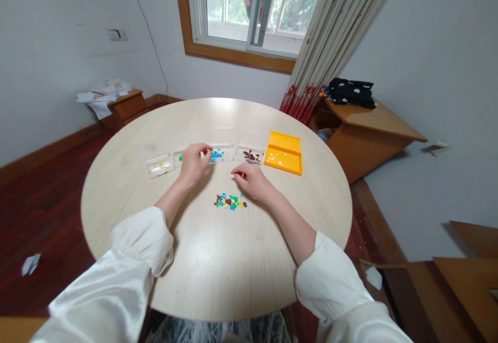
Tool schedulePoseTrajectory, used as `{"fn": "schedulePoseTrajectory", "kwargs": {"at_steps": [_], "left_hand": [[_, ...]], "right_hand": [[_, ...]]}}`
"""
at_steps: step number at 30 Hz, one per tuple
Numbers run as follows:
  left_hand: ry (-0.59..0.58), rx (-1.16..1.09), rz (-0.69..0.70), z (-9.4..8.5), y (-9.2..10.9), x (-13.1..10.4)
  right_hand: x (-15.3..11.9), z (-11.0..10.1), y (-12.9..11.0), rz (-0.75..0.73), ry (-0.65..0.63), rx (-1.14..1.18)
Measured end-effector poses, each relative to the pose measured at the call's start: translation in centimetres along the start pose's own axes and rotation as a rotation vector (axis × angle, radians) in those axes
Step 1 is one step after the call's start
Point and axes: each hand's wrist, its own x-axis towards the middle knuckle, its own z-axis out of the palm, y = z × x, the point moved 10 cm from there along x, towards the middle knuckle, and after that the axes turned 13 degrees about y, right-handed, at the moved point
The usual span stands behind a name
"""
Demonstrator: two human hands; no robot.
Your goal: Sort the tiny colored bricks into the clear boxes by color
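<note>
My left hand [195, 164] is over the left edge of a clear box of small blue bricks [218, 154], its thumb and fingers pinched. Whatever those fingertips hold is too small to make out. Above the table, left of the yellow box, my right hand [251, 179] is also closed in a pinch, its content unclear. Just in front of it lies a mixed pile of tiny bricks [229, 201] in brown, green, blue, yellow and white. A clear box with brown bricks [252, 156] stands beyond my right hand. My left hand partly hides a box with green bricks [180, 158].
At the row's left end is a clear box with yellow bricks [158, 166]. An open yellow box [286, 161] with whitish pieces is at the right end. Everything stands on a round wooden table [218, 260]. A wooden cabinet [373, 130] is beyond its right edge.
</note>
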Motion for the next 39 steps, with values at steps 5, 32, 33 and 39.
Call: {"fn": "schedulePoseTrajectory", "kwargs": {"at_steps": [5,32,33,39], "left_hand": [[0.014,0.020,0.055,0.8,-0.7,0.1],[-0.187,-0.282,0.370,2.0,5.8,-4.1],[-0.199,-0.287,0.378,2.0,6.1,-4.2],[-0.232,-0.232,0.329,2.2,6.1,-4.1]], "right_hand": [[-0.1,0.2,0.5,0.058,-0.013,0.010],[0.2,-1.9,1.3,0.151,0.247,0.325],[0.2,-1.9,1.2,0.156,0.248,0.335],[0.2,-1.4,1.4,0.197,0.223,0.391]]}}
